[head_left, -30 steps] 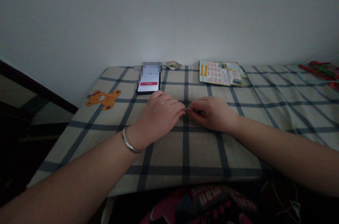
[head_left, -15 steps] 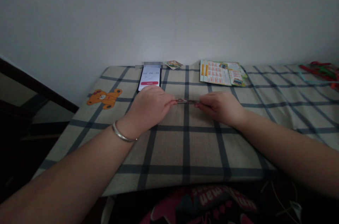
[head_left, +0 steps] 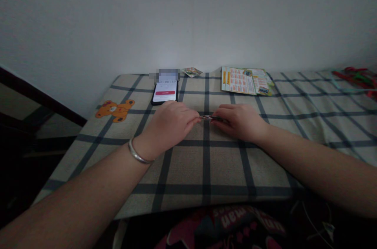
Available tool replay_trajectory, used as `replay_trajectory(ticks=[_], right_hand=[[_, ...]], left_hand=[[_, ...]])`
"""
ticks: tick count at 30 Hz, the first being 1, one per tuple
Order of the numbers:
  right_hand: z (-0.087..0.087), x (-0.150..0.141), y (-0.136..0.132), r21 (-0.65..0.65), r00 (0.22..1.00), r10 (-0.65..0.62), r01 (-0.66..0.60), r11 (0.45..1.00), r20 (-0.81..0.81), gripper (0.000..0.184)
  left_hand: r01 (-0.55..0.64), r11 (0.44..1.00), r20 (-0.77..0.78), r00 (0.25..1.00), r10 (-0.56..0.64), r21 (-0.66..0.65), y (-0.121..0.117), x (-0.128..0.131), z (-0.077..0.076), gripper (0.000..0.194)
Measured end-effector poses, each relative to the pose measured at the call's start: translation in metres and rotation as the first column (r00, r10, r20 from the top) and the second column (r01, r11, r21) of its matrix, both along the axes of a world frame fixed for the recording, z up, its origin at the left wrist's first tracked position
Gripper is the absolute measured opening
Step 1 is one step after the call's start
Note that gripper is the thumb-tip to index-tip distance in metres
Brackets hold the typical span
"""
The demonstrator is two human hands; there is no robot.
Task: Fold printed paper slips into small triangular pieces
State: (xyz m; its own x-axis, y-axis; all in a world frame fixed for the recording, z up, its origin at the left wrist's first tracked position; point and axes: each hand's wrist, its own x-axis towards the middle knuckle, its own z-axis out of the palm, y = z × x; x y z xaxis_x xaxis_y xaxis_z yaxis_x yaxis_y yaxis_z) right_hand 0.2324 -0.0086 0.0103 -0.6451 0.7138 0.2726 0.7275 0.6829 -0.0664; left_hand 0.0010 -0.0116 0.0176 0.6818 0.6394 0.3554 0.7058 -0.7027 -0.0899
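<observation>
Through my feed I see a plain greyish-white wall (head_left: 188,17) rising behind a table (head_left: 188,170) draped in dark-lined checks (rumpled towards the right), a dark slanting bar (head_left: 41,94) at left, and dim light that leaves the space below nearly black.

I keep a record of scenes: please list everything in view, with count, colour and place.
wall: 1, grey, back
cloth: 1, beige with dark checks, centre
bear figure: 1, orange, left on cloth
phone: 1, dark, lit screen, back left
packet: 1, multicoloured, right of phone
leaflets: count unclear, yellow-white, back right
bundle: 1, red-green, far right
rail: 1, dark, left
fabric: 1, dark and pink, bottom
cord: count unclear, pale, bottom right
thin piece: 1, colour unclear, centre
bangle: 1, silver, left wrist
left hand: 1, holding thin piece
right hand: 1, holding thin piece
</observation>
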Motion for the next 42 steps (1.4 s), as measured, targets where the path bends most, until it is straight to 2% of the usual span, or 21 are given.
replay_trajectory(ticks=[7,15,20,25,31,35,38,42], right_hand=[[0.000,-0.001,0.001,0.014,0.997,-0.013,0.012,1.000,0.074,0.037],[0.005,0.006,0.006,-0.079,0.998,0.032,-0.029,0.996,0.045,0.038],[0.004,0.012,0.009,-0.120,0.998,0.059,-0.055,0.991,0.030,0.039],[0.001,0.013,0.011,-0.107,0.999,0.045,-0.041,0.993,0.029,0.039],[0.000,0.011,0.011,-0.083,0.998,-0.058,0.060,0.995,0.024,0.033],[0.000,0.009,0.008,-0.057,0.995,-0.085,0.082,0.995,-0.061,0.028],[-0.001,0.009,0.006,-0.049,0.985,-0.098,0.092,0.995,-0.143,0.032],[-0.004,0.009,0.005,0.011,0.984,-0.077,0.080,0.997,-0.161,0.025]], left_hand=[[-0.007,1.000,0.007,1.000,0.007,-0.003,0.006,-0.003,-0.004,0.024],[-0.093,0.994,-0.014,0.996,0.092,-0.064,0.005,-0.007,0.002,0.028],[-0.103,0.990,-0.015,0.995,0.102,-0.100,0.006,-0.009,0.003,0.024],[-0.131,0.984,0.010,0.991,0.133,-0.118,0.006,-0.007,0.000,0.025],[-0.127,0.991,0.036,0.991,0.128,-0.041,0.009,-0.012,-0.003,0.026],[-0.123,0.991,0.075,0.989,0.127,-0.046,0.008,-0.011,-0.003,0.028],[-0.111,0.991,0.061,0.991,0.115,-0.069,0.006,-0.008,-0.003,0.026],[-0.092,0.993,0.098,0.990,0.099,-0.074,0.004,-0.005,-0.003,0.027]])
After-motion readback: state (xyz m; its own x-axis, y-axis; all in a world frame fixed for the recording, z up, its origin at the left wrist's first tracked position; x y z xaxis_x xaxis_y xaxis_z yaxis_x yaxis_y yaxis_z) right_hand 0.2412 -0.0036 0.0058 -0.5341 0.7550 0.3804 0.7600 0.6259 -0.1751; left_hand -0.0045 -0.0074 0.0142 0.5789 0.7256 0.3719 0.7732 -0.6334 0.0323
